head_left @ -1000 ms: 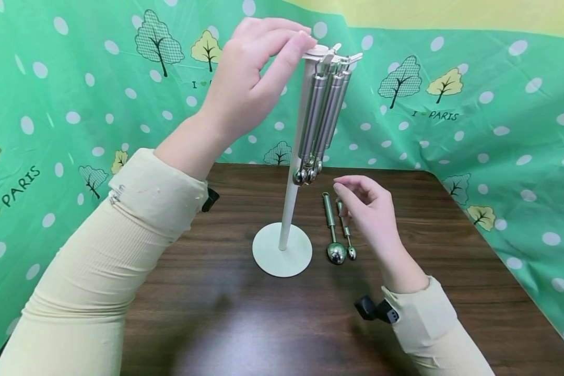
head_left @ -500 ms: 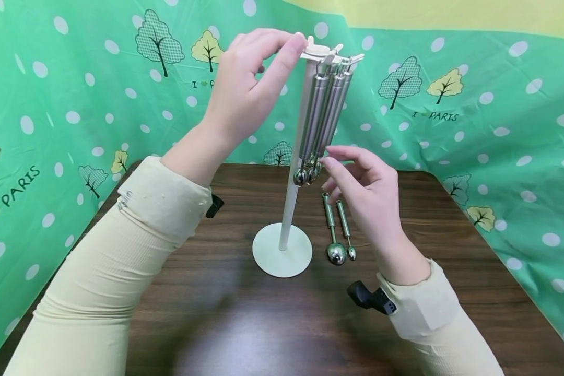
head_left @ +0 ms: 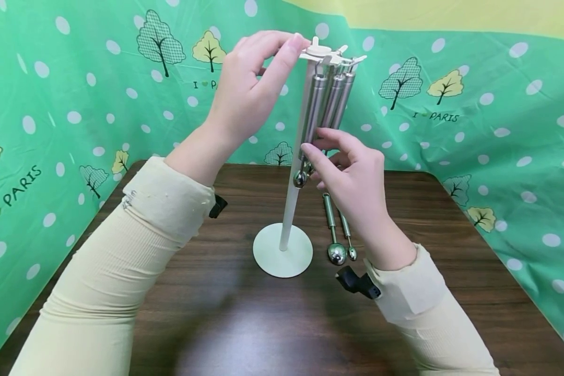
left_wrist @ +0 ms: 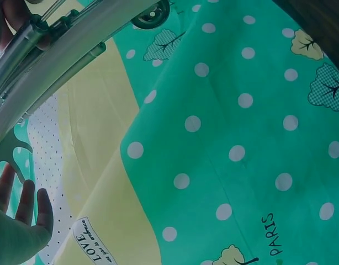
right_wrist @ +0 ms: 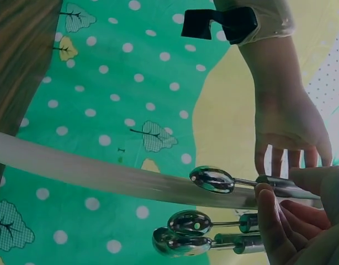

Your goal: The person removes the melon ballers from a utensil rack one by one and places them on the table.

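Note:
My left hand pinches the edge of the hooked top of a white stand. Several small metal spoons with deep, shiny bowls hang from the hooks. My right hand is at the lower handle of the nearest hanging spoon, holding it between thumb and fingers. In the right wrist view this spoon's bowl lies apart from the other hanging bowls. Part of the lower handles is hidden behind my right fingers. The left wrist view catches the stand's pole at a slant.
Two more metal spoons lie on the dark wooden table: a larger one and a smaller one, right of the stand's round base. Green dotted cloth hangs behind and at the sides.
My right hand has risen leftward from above the table spoons to the hanging ones and taken hold of one handle. The left hand stays at the top, which has turned slightly.

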Motion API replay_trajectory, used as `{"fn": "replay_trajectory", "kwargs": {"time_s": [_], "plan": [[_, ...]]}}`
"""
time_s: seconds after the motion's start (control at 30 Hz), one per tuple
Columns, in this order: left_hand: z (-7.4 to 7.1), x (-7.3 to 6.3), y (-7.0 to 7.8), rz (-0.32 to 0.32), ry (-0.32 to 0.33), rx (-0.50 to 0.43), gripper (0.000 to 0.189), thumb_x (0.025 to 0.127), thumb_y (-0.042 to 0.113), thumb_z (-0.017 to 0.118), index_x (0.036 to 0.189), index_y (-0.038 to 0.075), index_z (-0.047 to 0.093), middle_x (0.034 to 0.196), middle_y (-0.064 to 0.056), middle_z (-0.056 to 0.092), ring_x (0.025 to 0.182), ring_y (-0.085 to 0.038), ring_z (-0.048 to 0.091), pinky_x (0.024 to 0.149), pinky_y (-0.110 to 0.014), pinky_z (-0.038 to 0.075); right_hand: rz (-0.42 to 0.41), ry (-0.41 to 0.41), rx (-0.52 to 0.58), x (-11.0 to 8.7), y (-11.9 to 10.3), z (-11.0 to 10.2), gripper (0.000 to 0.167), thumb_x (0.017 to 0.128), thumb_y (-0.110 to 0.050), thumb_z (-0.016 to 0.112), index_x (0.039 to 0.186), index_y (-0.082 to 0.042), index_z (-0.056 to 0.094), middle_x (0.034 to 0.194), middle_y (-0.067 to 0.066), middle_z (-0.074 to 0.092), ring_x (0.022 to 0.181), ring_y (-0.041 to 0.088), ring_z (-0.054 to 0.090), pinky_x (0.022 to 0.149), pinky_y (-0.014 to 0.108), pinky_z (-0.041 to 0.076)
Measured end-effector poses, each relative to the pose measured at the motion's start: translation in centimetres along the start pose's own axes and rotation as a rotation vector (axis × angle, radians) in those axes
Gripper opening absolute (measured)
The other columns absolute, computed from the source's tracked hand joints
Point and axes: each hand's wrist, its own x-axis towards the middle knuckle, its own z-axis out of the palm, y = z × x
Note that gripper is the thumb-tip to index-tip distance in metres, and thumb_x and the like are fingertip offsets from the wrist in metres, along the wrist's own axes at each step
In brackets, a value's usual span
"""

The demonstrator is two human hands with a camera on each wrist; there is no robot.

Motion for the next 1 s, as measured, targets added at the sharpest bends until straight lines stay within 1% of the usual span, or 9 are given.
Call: {"fn": "replay_trajectory", "kwargs": {"time_s": [0.07, 0.23, 0.3, 0.4, 0.47, 0.6, 0.73, 0.93, 1.0], "plan": [[0.1, 0.0, -0.1, 0.008, 0.007, -0.007, 0.031, 0.103, 0.03, 0.048, 0.115, 0.018, 0.073, 0.121, 0.01, 0.069, 0.109, -0.003, 0.05, 0.087, -0.021, 0.041, 0.0, -0.002, -0.012, 0.3, -0.1, 0.2, 0.031, 0.091, -0.017, 0.073, 0.119, -0.003, 0.07, 0.096, 0.011, 0.074, 0.051, 0.004, 0.062, 0.052, 0.024, 0.054], [0.0, 0.1, -0.1, -0.023, -0.001, -0.033, 0.031, 0.103, 0.027, 0.047, 0.117, 0.016, 0.073, 0.124, 0.006, 0.068, 0.116, -0.004, 0.052, 0.097, -0.019, 0.038, 0.004, -0.014, -0.006, 0.7, -0.4, 0.5, 0.032, 0.089, -0.016, 0.074, 0.118, -0.001, 0.069, 0.092, 0.012, 0.073, 0.049, 0.006, 0.06, 0.052, 0.025, 0.055], [0.0, 0.2, 0.0, -0.051, -0.011, -0.048, 0.031, 0.103, 0.026, 0.047, 0.118, 0.016, 0.072, 0.126, 0.006, 0.067, 0.119, -0.003, 0.051, 0.1, -0.017, 0.036, 0.0, -0.018, 0.008, 0.7, -0.6, 0.6, 0.03, 0.089, -0.014, 0.073, 0.116, 0.0, 0.069, 0.09, 0.009, 0.071, 0.05, 0.009, 0.061, 0.051, 0.026, 0.055], [0.0, 0.2, 0.0, -0.058, -0.013, -0.057, 0.032, 0.103, 0.025, 0.046, 0.119, 0.015, 0.071, 0.127, 0.005, 0.066, 0.122, -0.003, 0.051, 0.102, -0.016, 0.036, -0.019, -0.012, 0.048, 0.7, -0.7, 0.7, 0.024, 0.089, -0.01, 0.071, 0.111, 0.001, 0.069, 0.086, 0.004, 0.068, 0.052, 0.014, 0.062, 0.051, 0.027, 0.055], [0.0, 0.2, 0.0, -0.059, -0.012, -0.06, 0.032, 0.103, 0.025, 0.045, 0.119, 0.016, 0.071, 0.127, 0.005, 0.066, 0.122, -0.002, 0.051, 0.101, -0.016, 0.036, -0.04, 0.0, 0.085, 0.6, -0.8, 0.7, 0.021, 0.089, -0.007, 0.071, 0.108, 0.003, 0.069, 0.082, -0.002, 0.067, 0.052, 0.017, 0.063, 0.05, 0.028, 0.055], [0.1, 0.2, -0.1, -0.015, 0.001, -0.071, 0.032, 0.103, 0.025, 0.045, 0.118, 0.014, 0.072, 0.125, 0.004, 0.067, 0.119, -0.001, 0.052, 0.101, -0.016, 0.036, -0.081, 0.03, 0.161, 0.5, -1.2, 0.6, 0.019, 0.088, -0.002, 0.071, 0.105, 0.006, 0.069, 0.077, -0.013, 0.065, 0.05, 0.016, 0.062, 0.048, 0.029, 0.054], [0.1, 0.3, -0.3, 0.048, 0.022, -0.078, 0.033, 0.103, 0.022, 0.045, 0.116, 0.01, 0.073, 0.125, -0.001, 0.066, 0.12, -0.001, 0.052, 0.103, -0.015, 0.036, -0.096, 0.045, 0.212, 0.2, -1.6, 0.5, 0.021, 0.086, 0.0, 0.071, 0.106, 0.008, 0.068, 0.075, -0.013, 0.065, 0.048, 0.014, 0.061, 0.047, 0.027, 0.053], [0.1, 0.6, -0.2, 0.001, 0.019, -0.012, 0.034, 0.105, 0.021, 0.042, 0.116, 0.012, 0.072, 0.132, 0.001, 0.063, 0.125, -0.005, 0.049, 0.105, -0.015, 0.032, -0.11, 0.037, 0.249, -0.5, -1.8, -0.1, 0.022, 0.086, 0.0, 0.07, 0.105, 0.01, 0.068, 0.074, -0.01, 0.067, 0.047, 0.016, 0.06, 0.047, 0.026, 0.052], [0.1, 0.6, -0.2, 0.007, 0.019, 0.01, 0.034, 0.105, 0.021, 0.042, 0.117, 0.012, 0.072, 0.132, 0.001, 0.063, 0.125, -0.006, 0.049, 0.105, -0.015, 0.031, -0.121, 0.032, 0.254, -0.8, -1.7, -0.3, 0.021, 0.086, 0.001, 0.069, 0.104, 0.011, 0.068, 0.074, -0.01, 0.067, 0.046, 0.016, 0.059, 0.047, 0.027, 0.052]]}}
